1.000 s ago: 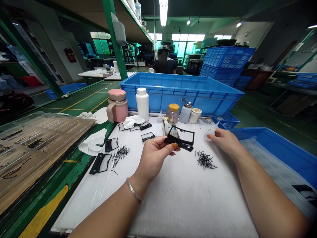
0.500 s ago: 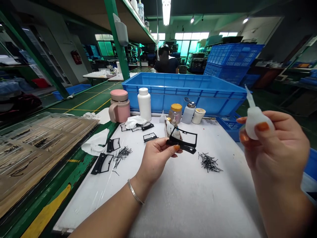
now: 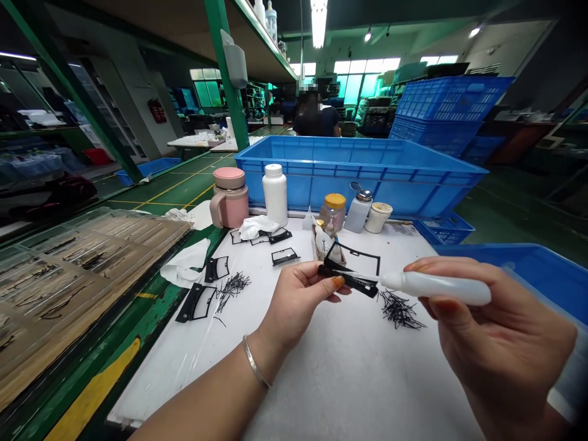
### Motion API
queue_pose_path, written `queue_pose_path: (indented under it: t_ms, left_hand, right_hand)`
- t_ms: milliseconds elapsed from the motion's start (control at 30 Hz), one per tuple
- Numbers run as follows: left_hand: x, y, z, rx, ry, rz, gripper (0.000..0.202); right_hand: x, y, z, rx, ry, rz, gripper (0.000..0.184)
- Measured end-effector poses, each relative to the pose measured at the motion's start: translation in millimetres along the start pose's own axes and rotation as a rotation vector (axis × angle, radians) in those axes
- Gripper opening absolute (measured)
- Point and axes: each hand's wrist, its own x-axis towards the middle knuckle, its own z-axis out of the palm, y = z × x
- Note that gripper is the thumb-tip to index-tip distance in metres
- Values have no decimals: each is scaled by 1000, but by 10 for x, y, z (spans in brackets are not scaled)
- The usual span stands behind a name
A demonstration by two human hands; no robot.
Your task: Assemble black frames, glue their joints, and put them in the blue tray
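Observation:
My left hand [image 3: 305,297] pinches a black plastic frame part [image 3: 351,285] by its left end, above the white worktop. In my right hand [image 3: 496,324] lies a white squeeze bottle [image 3: 441,286] with a thin nozzle, held sideways. The nozzle tip reaches over the solid bar of the frame; whether it touches cannot be made out. Just below the bottle, a pile of short black strips [image 3: 400,310] lies on the worktop. Left of my left hand is another pile of black strips [image 3: 233,286], with similar black frames [image 3: 198,302] beside it.
Behind the work stand a pink mug [image 3: 231,199], a white bottle [image 3: 274,196], a yellow-lidded jar [image 3: 333,211], a pump bottle [image 3: 359,211] and a small white tub [image 3: 379,217]. A large blue crate [image 3: 316,174] borders the back. A person [image 3: 316,119] sits beyond it.
My right hand has come left and tipped the squeeze bottle from upright to sideways, bringing its nozzle to the black frame. My left hand keeps its hold; the camera view has shifted slightly.

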Motion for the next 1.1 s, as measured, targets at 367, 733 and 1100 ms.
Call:
queue_pose_path:
  t_ms: [367, 733, 1100]
  left_hand:
    - [-2, -16, 0, -56, -20, -40, 17]
    - [8, -23, -3, -57, -17, -56, 17]
    - [4, -37, -5, -65, -23, -45, 16]
  right_hand:
    - [-6, 11, 20, -98, -52, -182, 26]
    - [-16, 4, 21, -154, -37, -194, 23]
    - [-15, 14, 35, -135, -52, -205, 25]
